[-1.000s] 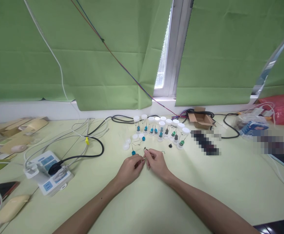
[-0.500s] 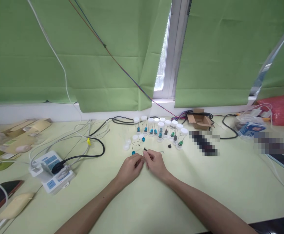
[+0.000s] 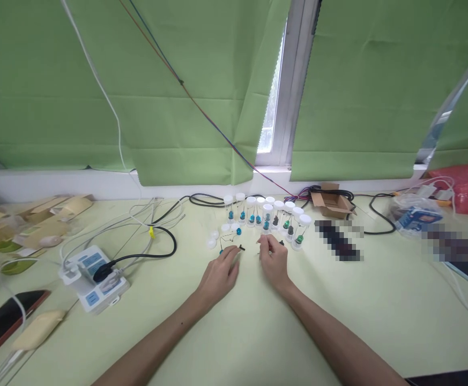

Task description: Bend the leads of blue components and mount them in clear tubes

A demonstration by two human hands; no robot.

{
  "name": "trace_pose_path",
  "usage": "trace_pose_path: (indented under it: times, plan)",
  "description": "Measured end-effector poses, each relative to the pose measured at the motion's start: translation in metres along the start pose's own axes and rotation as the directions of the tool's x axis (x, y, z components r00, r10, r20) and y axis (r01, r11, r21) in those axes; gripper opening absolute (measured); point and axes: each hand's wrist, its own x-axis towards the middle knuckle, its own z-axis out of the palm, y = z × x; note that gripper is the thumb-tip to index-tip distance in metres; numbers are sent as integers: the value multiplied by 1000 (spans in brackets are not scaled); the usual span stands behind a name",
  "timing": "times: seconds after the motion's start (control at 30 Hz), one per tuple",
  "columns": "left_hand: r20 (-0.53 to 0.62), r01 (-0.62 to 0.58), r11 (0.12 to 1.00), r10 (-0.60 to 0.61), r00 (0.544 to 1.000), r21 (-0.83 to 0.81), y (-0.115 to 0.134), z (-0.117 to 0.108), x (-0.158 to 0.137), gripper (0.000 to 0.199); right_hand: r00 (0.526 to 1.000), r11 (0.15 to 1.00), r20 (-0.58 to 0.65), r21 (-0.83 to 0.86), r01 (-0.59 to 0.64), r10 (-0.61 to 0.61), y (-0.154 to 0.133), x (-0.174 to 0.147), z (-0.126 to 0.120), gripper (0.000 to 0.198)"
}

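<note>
My left hand (image 3: 218, 272) rests low over the table, fingers loosely bent and thumb apart, with nothing visible in it. Just beyond its fingertips lies a small black piece (image 3: 242, 247). To the right, my right hand (image 3: 274, 261) is closed in a pinch; whatever it may hold is too small to make out. Behind it stands a cluster of clear vials (image 3: 252, 216) with white caps, containing blue, green or dark pieces on thin stems. A blue piece (image 3: 238, 231) and thin bent wires (image 3: 229, 236) lie near several loose white caps (image 3: 212, 243). Another dark piece (image 3: 281, 243) is partly hidden behind my right hand.
A white power strip (image 3: 93, 273) with plugs and cables sits at the left, near a phone (image 3: 10, 316). An open cardboard box (image 3: 331, 203) and a black cable (image 3: 382, 231) are at the back right. Green blinds (image 3: 193, 123) hang behind the table.
My hands, together before, are now apart; the right has moved right and towards the vials. The left fingers have loosened. The view has shifted slightly.
</note>
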Motion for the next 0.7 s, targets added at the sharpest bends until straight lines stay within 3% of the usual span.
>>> trace_pose_path:
  times: [0.33,0.43,0.57,0.7]
  plan:
    - [-57,-69,993,74,996,95,1,23,28,27,998,999,-47,1,-41,41,11,8,-6,37]
    - [4,-166,976,167,986,139,4,28,34,24,998,999,-33,-9,-53,52,11,9,-6,38]
    - [-14,-243,963,246,969,120,6,30,34,22,997,998,25,4,-70,70,13,9,-4,38]
    - [-65,-199,978,203,977,64,5,29,32,22,987,995,131,25,-99,95,16,8,-1,39]
